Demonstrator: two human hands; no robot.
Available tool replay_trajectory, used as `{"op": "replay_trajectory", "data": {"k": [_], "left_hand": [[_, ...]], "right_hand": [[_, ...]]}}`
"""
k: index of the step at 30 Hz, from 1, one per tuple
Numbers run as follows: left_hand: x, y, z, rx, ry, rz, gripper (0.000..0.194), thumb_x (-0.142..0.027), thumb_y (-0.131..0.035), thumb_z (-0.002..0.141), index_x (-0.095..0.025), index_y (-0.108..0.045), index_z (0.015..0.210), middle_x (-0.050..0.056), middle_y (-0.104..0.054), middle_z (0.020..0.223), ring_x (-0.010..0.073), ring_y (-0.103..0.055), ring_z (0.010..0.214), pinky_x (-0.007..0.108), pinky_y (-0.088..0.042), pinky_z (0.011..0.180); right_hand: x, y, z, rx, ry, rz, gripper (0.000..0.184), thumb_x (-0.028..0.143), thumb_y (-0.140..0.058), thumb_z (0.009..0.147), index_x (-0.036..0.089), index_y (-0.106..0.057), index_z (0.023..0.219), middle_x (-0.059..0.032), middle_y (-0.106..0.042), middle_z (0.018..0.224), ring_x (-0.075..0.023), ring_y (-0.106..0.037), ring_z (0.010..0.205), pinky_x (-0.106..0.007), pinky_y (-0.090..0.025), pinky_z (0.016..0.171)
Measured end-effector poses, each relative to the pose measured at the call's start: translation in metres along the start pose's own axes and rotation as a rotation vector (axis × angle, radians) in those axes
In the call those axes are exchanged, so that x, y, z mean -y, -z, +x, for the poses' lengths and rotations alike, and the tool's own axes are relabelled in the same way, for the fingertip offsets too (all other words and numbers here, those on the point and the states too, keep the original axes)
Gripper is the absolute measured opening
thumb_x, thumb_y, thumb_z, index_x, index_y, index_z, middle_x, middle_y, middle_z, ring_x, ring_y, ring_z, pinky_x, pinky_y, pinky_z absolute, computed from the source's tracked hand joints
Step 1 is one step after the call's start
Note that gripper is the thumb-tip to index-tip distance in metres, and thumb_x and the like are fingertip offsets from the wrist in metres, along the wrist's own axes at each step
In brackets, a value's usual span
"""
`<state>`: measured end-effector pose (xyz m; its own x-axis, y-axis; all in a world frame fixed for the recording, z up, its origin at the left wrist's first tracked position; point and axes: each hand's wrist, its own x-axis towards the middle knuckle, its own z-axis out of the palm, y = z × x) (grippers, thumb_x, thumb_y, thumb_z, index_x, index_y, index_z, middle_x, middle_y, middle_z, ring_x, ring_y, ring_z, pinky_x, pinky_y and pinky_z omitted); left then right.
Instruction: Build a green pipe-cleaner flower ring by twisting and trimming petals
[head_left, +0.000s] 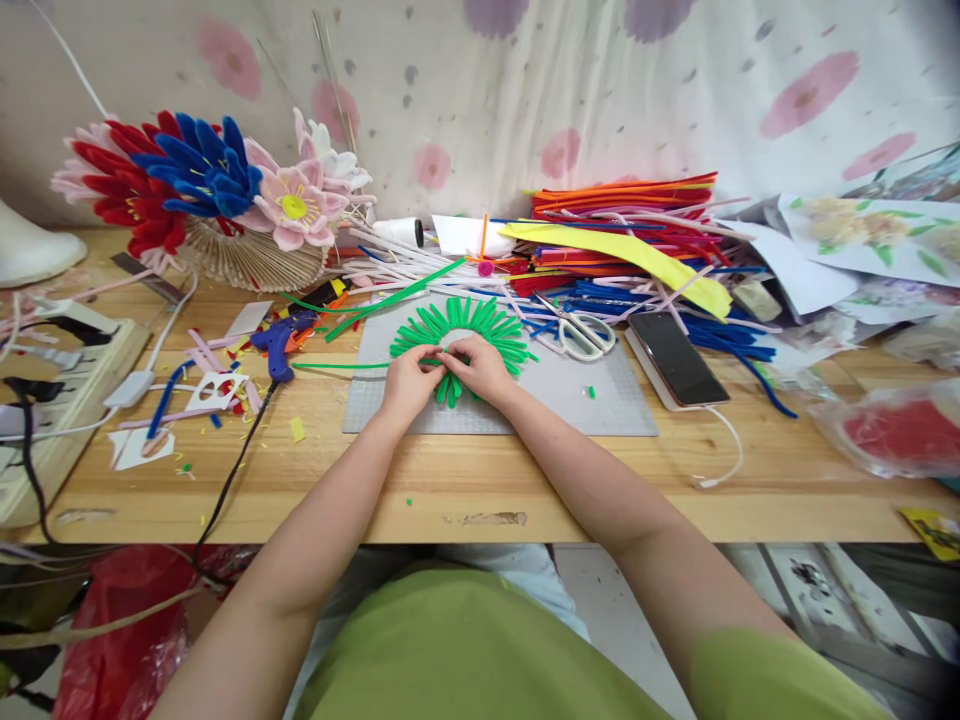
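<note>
L hand [414, 384] & R hand [480, 370] pinching green fuzzy ring [459, 314] on grey mat [616, 408].
Yellow pkt [931, 532] near-R of mat, print too blurred to read. Forearms reach fwd, converging over mat; fingers curled, tips tog. on ring's near side. Glue gun [279, 346] L of mat; phone [676, 358] R; scissors [586, 337] at mat's far-R edge; pipe-cleaner bundles [622, 200] beyond.

Light fairly bright, diffuse; direction cannot be told. Pale curtain [487, 90] evenly lit. Shadows soft; dimmer below counter [555, 490]. Small glints on red plastic bag [124, 640], lower left. Centre clearest: green loops [491, 325] distinct, finger detail on left hand [411, 380] and right hand [480, 370] slightly soft. Right-edge plastic packet [900, 430] smeared. Wide-angle stretch toward edges; forearms [322, 530] elongated.
</note>
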<state>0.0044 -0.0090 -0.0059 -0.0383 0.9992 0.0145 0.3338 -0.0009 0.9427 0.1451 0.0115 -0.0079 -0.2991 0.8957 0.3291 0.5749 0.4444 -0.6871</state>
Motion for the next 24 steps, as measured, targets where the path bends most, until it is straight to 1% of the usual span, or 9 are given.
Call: {"op": "replay_trajectory", "data": {"k": [2,5,7,10,13,15,17,21,24], "left_hand": [[0.0018,-0.0004,0.0003,0.030,-0.001,-0.015,0.033,-0.023,-0.068,0.064,-0.013,-0.065,0.096,0.006,-0.070,0.088,0.0126,-0.063,0.062,0.023,-0.050,0.056],[0.0046,-0.0001,0.0035,0.060,0.065,-0.022,0.038,-0.022,-0.073,0.059,-0.013,-0.065,0.095,0.006,-0.069,0.084,0.0122,-0.062,0.057,0.025,-0.051,0.056],[0.0042,-0.0006,0.0055,0.071,0.110,-0.032,0.037,-0.020,-0.074,0.057,-0.013,-0.065,0.092,0.005,-0.069,0.081,0.0115,-0.060,0.055,0.025,-0.050,0.054],[0.0005,-0.0031,0.0061,0.066,0.153,-0.093,0.033,-0.017,-0.074,0.055,-0.013,-0.066,0.087,0.004,-0.068,0.081,0.0110,-0.059,0.055,0.024,-0.049,0.051],[-0.0031,-0.0061,0.0046,0.031,0.182,-0.158,0.034,-0.014,-0.073,0.054,-0.014,-0.065,0.087,0.002,-0.067,0.073,0.0109,-0.058,0.055,0.023,-0.047,0.051],[-0.0044,-0.0074,0.0036,-0.002,0.164,-0.172,0.032,-0.013,-0.074,0.053,-0.014,-0.064,0.084,0.001,-0.066,0.070,0.0105,-0.058,0.056,0.023,-0.048,0.055],[-0.0049,-0.0080,0.0032,-0.031,0.129,-0.167,0.029,-0.012,-0.074,0.052,-0.014,-0.063,0.079,0.000,-0.066,0.071,0.0106,-0.059,0.060,0.023,-0.048,0.060],[-0.0039,-0.0086,0.0037,-0.043,0.069,-0.120,0.027,-0.010,-0.073,0.052,-0.015,-0.063,0.077,-0.001,-0.065,0.069,0.0109,-0.059,0.062,0.022,-0.046,0.061],[-0.0024,-0.0086,0.0034,-0.031,0.027,-0.088,0.028,-0.011,-0.072,0.054,-0.015,-0.064,0.080,-0.001,-0.065,0.069,0.0108,-0.059,0.061,0.022,-0.046,0.060]], "right_hand": [[-0.0011,-0.0013,0.0001,-0.012,-0.028,0.042,0.016,0.033,-0.055,0.081,0.019,-0.059,0.073,-0.0003,-0.058,0.067,-0.0138,-0.052,0.068,-0.026,-0.039,0.064],[-0.0035,-0.0028,-0.0002,-0.016,-0.018,0.129,0.010,0.029,-0.054,0.081,0.020,-0.057,0.079,0.0005,-0.059,0.072,-0.0132,-0.053,0.069,-0.026,-0.040,0.065],[-0.0046,-0.0035,-0.0002,-0.014,-0.021,0.168,0.008,0.027,-0.053,0.081,0.020,-0.056,0.079,0.0004,-0.059,0.073,-0.0133,-0.053,0.071,-0.026,-0.041,0.067],[-0.0050,-0.0037,0.0008,-0.025,-0.033,0.197,0.006,0.024,-0.050,0.082,0.020,-0.053,0.078,0.0003,-0.056,0.073,-0.0136,-0.052,0.072,-0.027,-0.041,0.067],[-0.0045,-0.0035,0.0028,-0.087,-0.027,0.173,0.006,0.023,-0.051,0.081,0.021,-0.051,0.075,-0.0009,-0.053,0.076,-0.0146,-0.050,0.076,-0.028,-0.042,0.069],[-0.0040,-0.0037,0.0042,-0.129,-0.040,0.142,0.008,0.022,-0.053,0.079,0.021,-0.049,0.072,-0.0019,-0.052,0.080,-0.0150,-0.049,0.079,-0.029,-0.042,0.072],[-0.0033,-0.0045,0.0054,-0.134,-0.078,0.112,0.010,0.021,-0.053,0.079,0.020,-0.047,0.071,-0.0020,-0.050,0.081,-0.0149,-0.049,0.078,-0.029,-0.041,0.073],[-0.0021,-0.0061,0.0070,-0.074,-0.162,0.063,0.012,0.019,-0.052,0.079,0.020,-0.046,0.068,-0.0008,-0.048,0.077,-0.0147,-0.048,0.076,-0.030,-0.040,0.073],[-0.0041,-0.0072,0.0080,-0.054,-0.184,0.063,0.011,0.018,-0.052,0.078,0.020,-0.047,0.068,-0.0002,-0.049,0.076,-0.0142,-0.048,0.076,-0.029,-0.041,0.073]]}}
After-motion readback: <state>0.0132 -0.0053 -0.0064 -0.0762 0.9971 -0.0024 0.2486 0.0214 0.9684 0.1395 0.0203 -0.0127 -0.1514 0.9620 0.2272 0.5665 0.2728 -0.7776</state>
